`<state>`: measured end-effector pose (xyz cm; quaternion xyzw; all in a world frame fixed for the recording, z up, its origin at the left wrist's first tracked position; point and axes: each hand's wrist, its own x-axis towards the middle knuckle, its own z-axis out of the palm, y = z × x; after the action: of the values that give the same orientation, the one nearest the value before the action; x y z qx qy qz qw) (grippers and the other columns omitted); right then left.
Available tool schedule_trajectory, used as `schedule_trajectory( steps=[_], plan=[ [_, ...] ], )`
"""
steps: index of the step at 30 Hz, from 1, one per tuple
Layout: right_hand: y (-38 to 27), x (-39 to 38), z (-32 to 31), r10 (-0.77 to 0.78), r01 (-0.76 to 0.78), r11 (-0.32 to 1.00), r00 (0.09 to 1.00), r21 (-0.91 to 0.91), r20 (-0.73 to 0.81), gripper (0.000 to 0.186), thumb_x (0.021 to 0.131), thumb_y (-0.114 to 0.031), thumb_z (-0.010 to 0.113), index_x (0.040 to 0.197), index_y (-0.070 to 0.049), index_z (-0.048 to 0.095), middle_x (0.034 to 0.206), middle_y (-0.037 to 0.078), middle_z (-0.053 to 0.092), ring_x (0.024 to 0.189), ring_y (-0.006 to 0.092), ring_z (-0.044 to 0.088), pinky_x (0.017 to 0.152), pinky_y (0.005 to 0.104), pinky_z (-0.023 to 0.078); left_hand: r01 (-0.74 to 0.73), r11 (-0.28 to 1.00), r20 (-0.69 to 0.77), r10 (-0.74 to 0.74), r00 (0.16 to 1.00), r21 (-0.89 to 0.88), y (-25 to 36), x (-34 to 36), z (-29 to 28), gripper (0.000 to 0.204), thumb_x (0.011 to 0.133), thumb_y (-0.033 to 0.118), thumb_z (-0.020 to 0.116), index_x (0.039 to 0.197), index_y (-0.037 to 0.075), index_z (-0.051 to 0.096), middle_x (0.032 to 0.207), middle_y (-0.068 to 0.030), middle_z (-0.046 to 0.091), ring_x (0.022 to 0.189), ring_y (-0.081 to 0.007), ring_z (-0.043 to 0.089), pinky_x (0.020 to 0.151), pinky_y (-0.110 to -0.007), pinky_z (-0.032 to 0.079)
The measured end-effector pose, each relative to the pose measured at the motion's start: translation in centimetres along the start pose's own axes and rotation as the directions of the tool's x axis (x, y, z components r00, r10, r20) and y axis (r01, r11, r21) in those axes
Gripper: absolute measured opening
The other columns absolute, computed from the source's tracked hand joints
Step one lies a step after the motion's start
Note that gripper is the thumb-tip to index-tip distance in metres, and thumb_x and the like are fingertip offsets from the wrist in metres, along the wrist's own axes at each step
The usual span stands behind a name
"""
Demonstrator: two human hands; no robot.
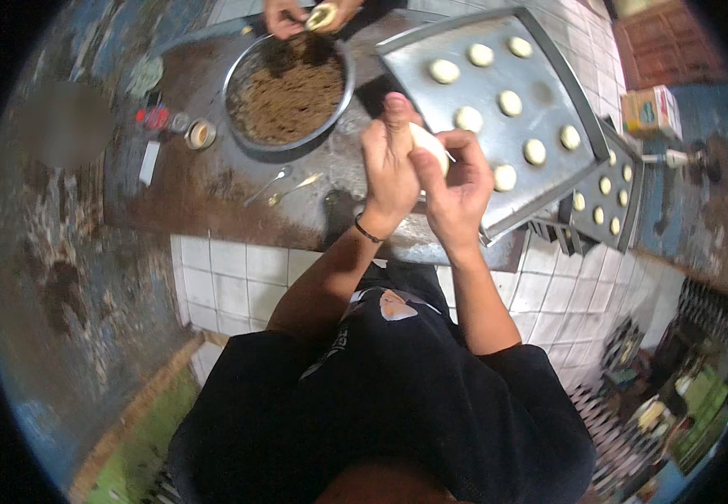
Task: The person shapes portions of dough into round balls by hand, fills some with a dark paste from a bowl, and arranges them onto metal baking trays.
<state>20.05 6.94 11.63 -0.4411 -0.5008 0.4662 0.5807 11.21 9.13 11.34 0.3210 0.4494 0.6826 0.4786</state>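
A piece of pale dough [431, 148] is held between my two hands, above the table's front edge. My left hand [391, 160] is wrapped round its left side with the thumb pointing up. From the right, my right hand [456, 181] grips it with thumb and bent fingers. Part of the dough is hidden behind my fingers. Just beyond my hands lies a metal baking tray [540, 34] with several round dough balls [510, 103] spaced apart on it. To the left stands a steel bowl [234, 126] of crumbly brown filling [288, 101].
Across the table, another person's hands [296, 17] hold an opened piece of dough over the bowl. Two spoons [268, 186], a small jar [201, 134] and a white strip [149, 163] lie left of my hands. A second tray of dough balls [606, 185] sits lower right, near a cardboard box [651, 113].
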Motion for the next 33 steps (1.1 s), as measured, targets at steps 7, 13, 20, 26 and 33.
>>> schedule_trajectory(
  steps=[7,13,20,26,33],
  plan=[
    [-0.6,2.9,8.1,0.333,-0.349,0.937,0.859,-0.032,0.389,0.02,0.102,-0.016,0.072,0.101,0.004,0.076,0.091,0.002,0.074,0.082,0.0072,0.066,0.072,0.0241,0.053,0.163,0.949,0.063,-0.151,0.986,-0.271,3.8,1.1,-13.1,0.038,0.108,0.044,0.058,0.1,0.007,0.058,0.095,-0.0023,0.063,0.087,-0.0079,0.059,0.077,-0.027,0.051],
    [-1.0,4.0,15.8,0.267,0.107,0.911,0.583,-0.398,0.767,0.026,0.097,-0.021,0.076,0.105,0.003,0.079,0.082,0.013,0.068,0.077,0.0213,0.063,0.073,0.036,0.05,-0.134,0.98,0.299,0.085,0.95,0.149,-0.2,-3.5,-24.1,0.06,0.082,0.014,0.087,0.136,0.003,0.062,0.129,-0.0133,0.07,0.118,-0.0231,0.067,0.103,-0.038,0.052],
    [23.9,9.6,22.6,0.361,0.493,0.501,0.627,-0.711,0.69,0.053,0.085,-0.033,0.085,0.126,-0.003,0.072,0.105,0.027,0.074,0.103,0.0442,0.072,0.093,0.0527,0.056,0.032,0.83,0.016,-0.049,0.999,0.557,2.2,-0.4,-33.4,0.042,0.077,0.01,0.087,0.115,0.0,0.072,0.108,-0.0117,0.079,0.099,-0.0247,0.076,0.098,-0.038,0.055],
    [34.1,9.4,24.0,0.499,0.528,0.311,0.617,-0.79,0.608,0.039,0.089,-0.033,0.079,0.115,-0.005,0.071,0.105,0.021,0.074,0.1,0.0416,0.073,0.09,0.0521,0.059,0.255,0.622,-0.251,-0.097,0.963,0.74,2.2,0.0,-40.3,0.036,0.081,0.011,0.087,0.111,-0.002,0.073,0.106,-0.0144,0.077,0.097,-0.0235,0.074,0.089,-0.037,0.057],
    [32.3,8.3,25.5,0.467,0.585,0.239,0.631,-0.775,0.62,0.031,0.092,-0.03,0.071,0.111,-0.005,0.072,0.098,0.021,0.074,0.094,0.0381,0.075,0.084,0.0525,0.06,0.28,0.822,-0.252,-0.172,0.952,0.496,2.5,1.4,-40.5,0.029,0.086,0.013,0.087,0.107,0.0,0.072,0.098,-0.0043,0.077,0.09,-0.0126,0.071,0.083,-0.03,0.056]
  ],
)
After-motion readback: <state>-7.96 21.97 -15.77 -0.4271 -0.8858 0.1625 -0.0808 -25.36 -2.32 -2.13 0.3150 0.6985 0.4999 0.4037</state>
